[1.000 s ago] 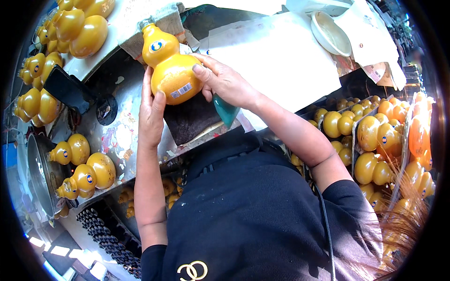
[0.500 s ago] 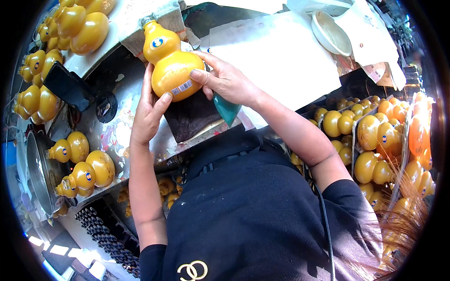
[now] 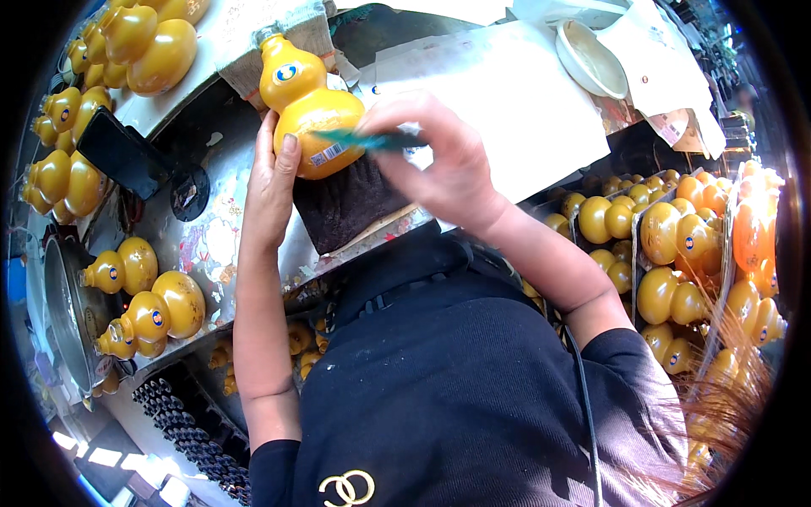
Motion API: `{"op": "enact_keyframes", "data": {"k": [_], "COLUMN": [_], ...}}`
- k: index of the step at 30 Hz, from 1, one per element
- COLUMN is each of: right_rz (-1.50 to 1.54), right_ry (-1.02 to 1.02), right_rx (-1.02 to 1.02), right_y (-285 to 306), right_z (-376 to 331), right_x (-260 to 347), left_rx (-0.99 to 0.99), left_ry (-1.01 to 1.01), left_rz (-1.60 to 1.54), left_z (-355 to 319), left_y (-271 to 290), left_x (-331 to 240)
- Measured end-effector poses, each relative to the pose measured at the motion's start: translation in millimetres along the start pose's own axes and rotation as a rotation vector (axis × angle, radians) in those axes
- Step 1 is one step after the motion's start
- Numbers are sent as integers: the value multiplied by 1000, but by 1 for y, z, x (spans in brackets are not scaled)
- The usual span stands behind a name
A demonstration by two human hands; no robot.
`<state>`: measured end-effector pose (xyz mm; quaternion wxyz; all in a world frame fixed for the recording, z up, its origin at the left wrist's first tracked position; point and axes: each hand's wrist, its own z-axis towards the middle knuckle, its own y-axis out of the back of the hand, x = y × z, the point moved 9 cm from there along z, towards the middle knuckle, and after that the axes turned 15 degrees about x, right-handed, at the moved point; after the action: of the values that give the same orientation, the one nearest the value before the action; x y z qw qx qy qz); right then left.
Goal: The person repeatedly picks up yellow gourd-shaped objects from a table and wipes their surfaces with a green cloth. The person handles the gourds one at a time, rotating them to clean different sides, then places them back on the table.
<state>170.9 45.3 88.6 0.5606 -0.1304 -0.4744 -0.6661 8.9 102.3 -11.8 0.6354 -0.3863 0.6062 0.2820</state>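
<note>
A yellow gourd-shaped bottle (image 3: 306,110) with a round blue sticker and a barcode label lies tilted on a dark cloth (image 3: 338,211), its neck toward the far side. My left hand (image 3: 274,173) grips the bottle's lower left side, thumb on top. In my right hand (image 3: 448,160), blurred by motion, is a flat teal scraper (image 3: 359,139). Its edge is at the bottle's wide body, just above the barcode; whether it touches cannot be made out.
More gourd bottles stand on the left (image 3: 160,313) and at the far left (image 3: 148,46). A phone on a stand (image 3: 127,156) is left of my hand. White paper (image 3: 507,110) and a white bowl (image 3: 591,59) lie to the right. Crates of gourd bottles (image 3: 667,232) stand at right.
My right hand has left the bottle's right side and now holds the teal scraper over its front. The scraper's blade was below that hand before. My left hand stays on the bottle.
</note>
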Motion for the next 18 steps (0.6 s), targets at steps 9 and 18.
{"op": "enact_keyframes", "data": {"k": [9, 18], "right_rz": [-375, 51], "right_ry": [282, -297], "right_rx": [189, -91], "right_y": [-40, -19], "right_z": [-21, -14], "right_x": [14, -36], "left_rx": [-22, -170], "left_ry": [61, -16], "left_rz": [40, 246], "left_z": [0, 1], "left_y": [1, 2], "left_x": [1, -4]}}
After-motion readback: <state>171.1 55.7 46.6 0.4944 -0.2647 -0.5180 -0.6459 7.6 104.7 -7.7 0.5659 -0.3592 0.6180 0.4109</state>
